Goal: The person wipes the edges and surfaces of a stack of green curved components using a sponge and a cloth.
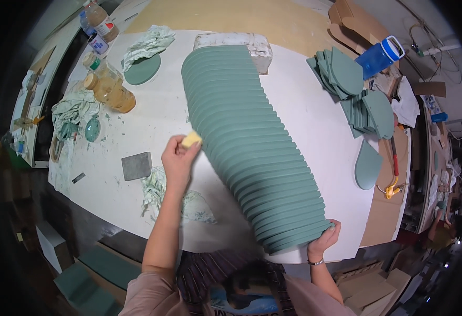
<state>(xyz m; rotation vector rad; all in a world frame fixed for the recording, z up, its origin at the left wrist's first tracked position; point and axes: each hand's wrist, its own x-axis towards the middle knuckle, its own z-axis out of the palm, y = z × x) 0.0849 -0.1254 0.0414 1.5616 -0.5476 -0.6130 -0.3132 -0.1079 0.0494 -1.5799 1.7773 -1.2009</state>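
The slabs point(257, 152) are muted blue-green, the sponge point(191, 139) pale yellow. The table point(299, 89) is white, flecked with green at the left. The block point(137, 166) is plain grey; the rags point(154, 190) are white, blotched with pale green. The jug point(373, 59) is blue and white-handled, the tan-capped bottle point(116, 97) cloudy amber. The prop point(261, 50) is white, mottled with brown. The shirt point(152, 296) is dusty pink, the apron point(199, 271) dark purple with thin pale stripes.

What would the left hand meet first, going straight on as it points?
For the left hand, likely the row of green panels, met by its yellow sponge; whether they already touch is unclear.
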